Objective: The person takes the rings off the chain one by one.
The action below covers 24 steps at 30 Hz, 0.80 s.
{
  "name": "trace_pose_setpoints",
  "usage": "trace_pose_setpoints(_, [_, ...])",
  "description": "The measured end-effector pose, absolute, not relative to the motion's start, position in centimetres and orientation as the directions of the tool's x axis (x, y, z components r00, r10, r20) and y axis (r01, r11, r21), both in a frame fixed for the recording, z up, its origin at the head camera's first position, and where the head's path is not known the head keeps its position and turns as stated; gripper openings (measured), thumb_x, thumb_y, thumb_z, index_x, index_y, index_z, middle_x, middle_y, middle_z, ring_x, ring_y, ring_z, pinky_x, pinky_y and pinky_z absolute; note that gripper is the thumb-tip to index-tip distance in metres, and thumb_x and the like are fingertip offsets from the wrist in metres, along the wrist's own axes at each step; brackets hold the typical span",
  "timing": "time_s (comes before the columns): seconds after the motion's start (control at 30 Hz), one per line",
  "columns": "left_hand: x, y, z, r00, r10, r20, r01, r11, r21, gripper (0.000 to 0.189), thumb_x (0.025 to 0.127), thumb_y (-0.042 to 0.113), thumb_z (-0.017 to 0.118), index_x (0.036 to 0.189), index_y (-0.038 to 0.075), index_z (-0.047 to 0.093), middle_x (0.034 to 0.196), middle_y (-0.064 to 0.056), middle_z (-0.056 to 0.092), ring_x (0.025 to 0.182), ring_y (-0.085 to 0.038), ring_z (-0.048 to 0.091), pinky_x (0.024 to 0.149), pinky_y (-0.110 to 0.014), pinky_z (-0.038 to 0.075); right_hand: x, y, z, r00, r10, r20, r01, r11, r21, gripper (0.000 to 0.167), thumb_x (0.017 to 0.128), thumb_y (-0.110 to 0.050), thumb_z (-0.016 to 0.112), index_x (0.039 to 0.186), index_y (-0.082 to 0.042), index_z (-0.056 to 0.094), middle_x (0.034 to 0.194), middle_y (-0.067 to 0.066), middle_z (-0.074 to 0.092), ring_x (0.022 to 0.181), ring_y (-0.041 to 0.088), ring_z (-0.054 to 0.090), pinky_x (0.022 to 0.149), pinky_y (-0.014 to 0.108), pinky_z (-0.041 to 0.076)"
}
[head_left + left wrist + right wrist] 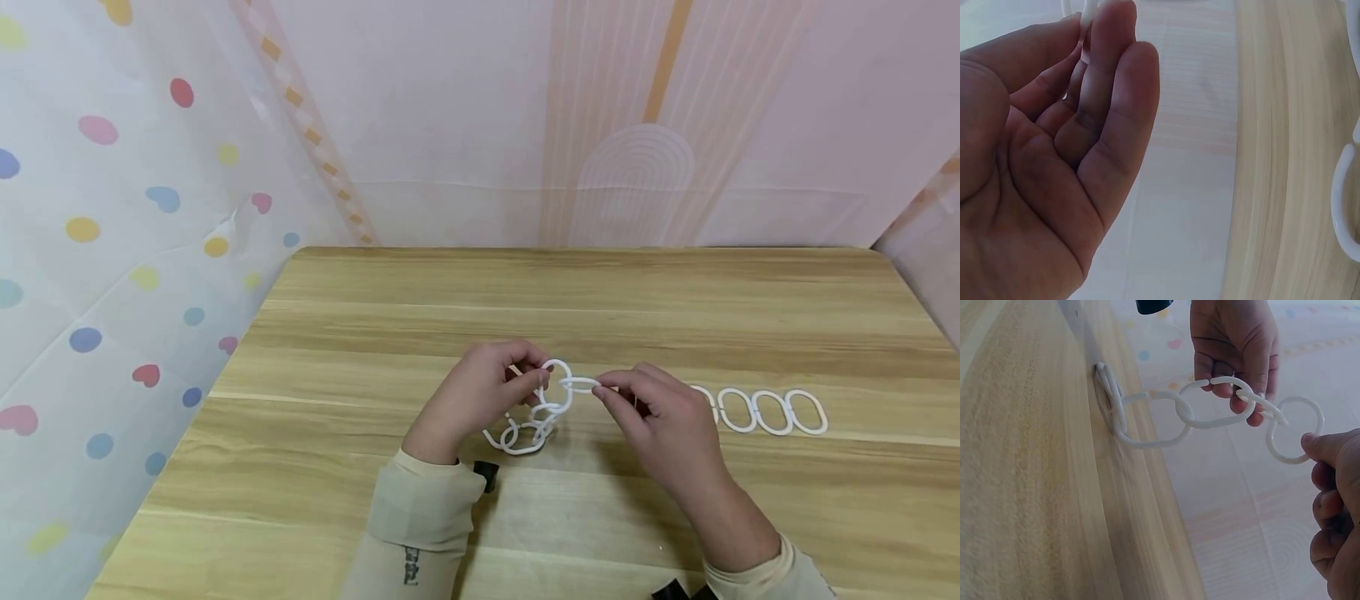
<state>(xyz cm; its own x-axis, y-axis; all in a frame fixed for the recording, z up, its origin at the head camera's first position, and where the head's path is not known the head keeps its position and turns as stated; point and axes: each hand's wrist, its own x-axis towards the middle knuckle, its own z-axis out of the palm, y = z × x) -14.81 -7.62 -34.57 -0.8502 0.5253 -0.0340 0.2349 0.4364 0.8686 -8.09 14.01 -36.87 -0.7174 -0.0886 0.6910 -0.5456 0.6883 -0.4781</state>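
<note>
A chain of white plastic links (pixel 554 408) hangs between my two hands, its lower end lying on the wooden table. My left hand (pixel 491 392) pinches one upper link between thumb and fingertips. With thumb and index finger, my right hand (pixel 667 425) pinches the end link (pixel 581 385), held out sideways and looped through the left hand's link. The right wrist view shows the end link (pixel 1296 430) as a full ring and the other links (pixel 1154 422) trailing down to the table; several have small gaps. In the left wrist view, the left fingers (pixel 1110 81) hide most of the pinched link.
A row of loose white oval links (pixel 772 412) lies on the table (pixel 525 308) to the right, partly hidden behind the right hand. Pale patterned cloth (pixel 450 108) hangs behind the table and on both sides. Black pieces (pixel 487 476) show at the wrists.
</note>
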Motion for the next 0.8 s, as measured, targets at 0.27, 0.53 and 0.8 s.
trace_pose_setpoints(0.27, [-14.7, -7.6, -34.4, -0.858, 0.511, -0.056, 0.202, 0.435, 0.878, 0.009, 0.098, 0.01, 0.066, 0.104, 0.006, 0.071, 0.09, -0.003, 0.067, 0.076, -0.031, 0.071, 0.071, -0.035, 0.06, -8.1, 13.7, -36.9, -0.679, -0.084, 0.729, -0.565, 0.694, -0.446, 0.019, 0.076, 0.003, 0.084, 0.089, -0.009, 0.075, 0.07, -0.008, 0.061, 0.057, 0.001, 0.046, 0.049, 0.015, 0.038])
trace_pose_setpoints(0.53, [-14.6, -7.6, -34.1, -0.864, 0.499, -0.07, 0.194, 0.458, 0.868, 0.008, 0.098, 0.011, 0.066, 0.103, 0.008, 0.072, 0.088, -0.001, 0.068, 0.075, -0.028, 0.072, 0.068, -0.027, 0.057, -8.4, 13.6, -37.0, -0.57, -0.106, 0.815, -0.644, 0.674, -0.362, 0.039, 0.102, -0.038, 0.058, 0.086, -0.007, 0.075, 0.064, -0.006, 0.057, 0.052, 0.0, 0.041, 0.044, 0.014, 0.034])
trace_pose_setpoints(0.8, [-14.4, -7.3, -34.1, -0.867, 0.488, -0.1, 0.18, 0.494, 0.851, 0.009, 0.097, 0.012, 0.067, 0.102, 0.008, 0.074, 0.083, 0.002, 0.068, 0.074, -0.024, 0.072, 0.068, -0.032, 0.059, -8.3, 12.8, -37.1, -0.524, -0.105, 0.845, -0.704, 0.611, -0.361, 0.036, 0.102, -0.033, 0.061, 0.086, -0.004, 0.074, 0.065, -0.005, 0.058, 0.052, 0.0, 0.042, 0.046, 0.012, 0.035])
